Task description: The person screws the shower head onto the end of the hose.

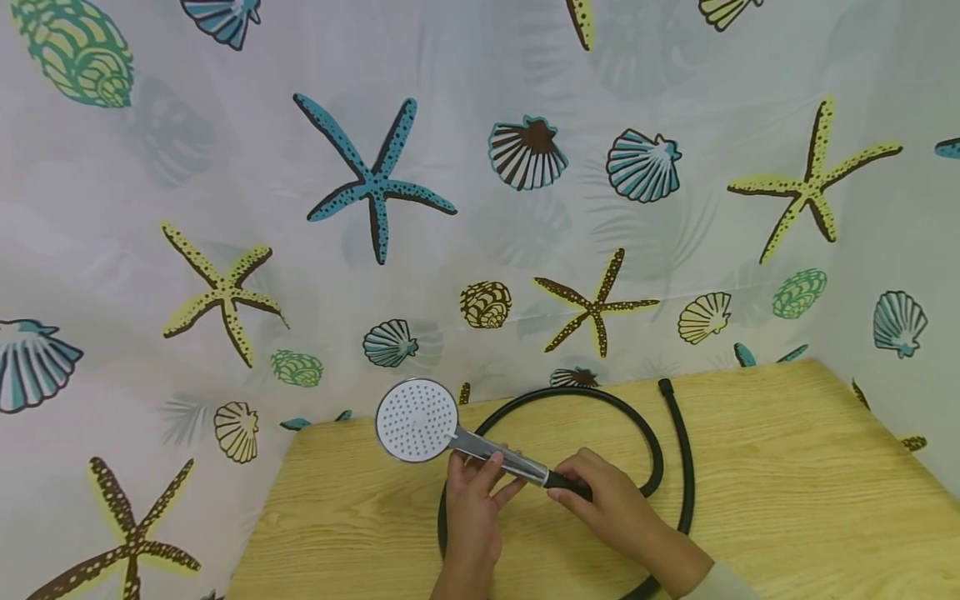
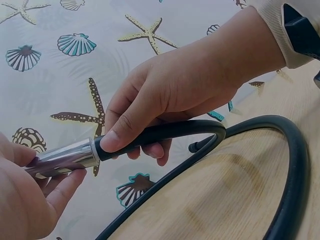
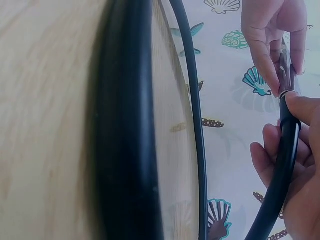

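A shower head with a round white, dotted face and a chrome handle is held up over the table, its face turned toward the head camera. My left hand grips the chrome handle between thumb and fingers. At the handle's lower end, my right hand pinches the black hose, thumb on top close to the chrome rim. Hose end and handle meet there; whether they are threaded together I cannot tell. In the right wrist view the hose runs down from between the right fingers.
The hose loops across the wooden table, and its free end lies toward the back edge. Behind and beside the table hangs a white curtain printed with starfish and shells.
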The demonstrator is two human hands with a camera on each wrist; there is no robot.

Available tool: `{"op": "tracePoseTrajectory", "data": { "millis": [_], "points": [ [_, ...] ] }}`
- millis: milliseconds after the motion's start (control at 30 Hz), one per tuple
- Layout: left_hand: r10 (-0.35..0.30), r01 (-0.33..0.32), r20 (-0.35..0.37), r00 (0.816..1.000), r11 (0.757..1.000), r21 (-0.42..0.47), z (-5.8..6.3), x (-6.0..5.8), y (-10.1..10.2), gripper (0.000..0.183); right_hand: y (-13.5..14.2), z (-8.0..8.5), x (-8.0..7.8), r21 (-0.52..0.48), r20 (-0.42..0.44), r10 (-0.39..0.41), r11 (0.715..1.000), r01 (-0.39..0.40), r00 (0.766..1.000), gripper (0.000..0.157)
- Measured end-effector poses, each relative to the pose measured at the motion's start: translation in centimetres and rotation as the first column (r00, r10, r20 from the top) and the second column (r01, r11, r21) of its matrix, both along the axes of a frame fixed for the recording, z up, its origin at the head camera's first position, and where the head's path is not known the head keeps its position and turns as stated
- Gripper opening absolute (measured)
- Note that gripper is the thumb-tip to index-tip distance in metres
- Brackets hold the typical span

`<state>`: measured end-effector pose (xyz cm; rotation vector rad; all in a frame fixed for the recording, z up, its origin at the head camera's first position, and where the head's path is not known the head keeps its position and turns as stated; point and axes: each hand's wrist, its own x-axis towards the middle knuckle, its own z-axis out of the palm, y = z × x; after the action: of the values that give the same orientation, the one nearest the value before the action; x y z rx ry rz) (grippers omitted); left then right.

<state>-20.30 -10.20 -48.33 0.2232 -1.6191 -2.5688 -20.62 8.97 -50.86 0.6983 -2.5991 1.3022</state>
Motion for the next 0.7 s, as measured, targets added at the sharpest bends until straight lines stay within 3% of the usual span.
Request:
{"op": "tracePoseTrajectory", "data": {
  "millis": [700],
  "points": [
    [-0.011,0.011,-0.004,1.0,1.0,0.0,0.02,0.0,-0.13,0.04,0.02,0.26,0.13,-0.008,0.02,0.007,1.0,-0.007,1.0,0.014]
  ]
}}
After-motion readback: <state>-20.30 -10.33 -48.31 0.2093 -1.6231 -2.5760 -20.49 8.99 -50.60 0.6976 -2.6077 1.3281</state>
